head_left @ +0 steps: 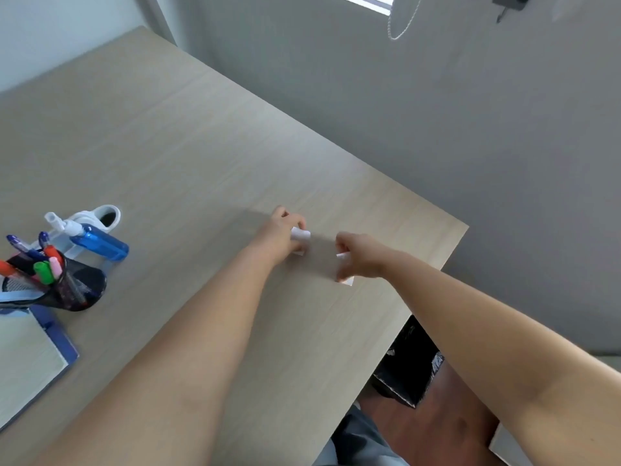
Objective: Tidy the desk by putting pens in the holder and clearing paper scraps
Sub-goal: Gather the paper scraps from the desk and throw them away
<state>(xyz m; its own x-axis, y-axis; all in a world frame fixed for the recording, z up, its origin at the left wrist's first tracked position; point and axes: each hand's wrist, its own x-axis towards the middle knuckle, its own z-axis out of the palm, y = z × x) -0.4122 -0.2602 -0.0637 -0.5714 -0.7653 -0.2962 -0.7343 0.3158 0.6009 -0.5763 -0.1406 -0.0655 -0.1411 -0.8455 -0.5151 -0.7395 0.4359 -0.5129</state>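
A: Paper scraps, location?
B: Two white scraps near the right edge of the pale wood-grain desk [188, 156]. Left hand [282, 233] has its fingers curled round one scrap [300, 234]; right hand [359, 255] pinches another [343, 257].
A: Pens?
B: Upright in the black mesh holder [79, 287], round, far left: red, green, pink, blue caps.
A: Beside it?
B: Blue spray bottle [97, 242], white mug [100, 218], blue-edged notebook [33, 361].

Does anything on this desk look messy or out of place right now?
Only the white paper scraps stand out: both the left hand and the right hand are gathering them near the desk's right edge. The pens already stand in the holder.
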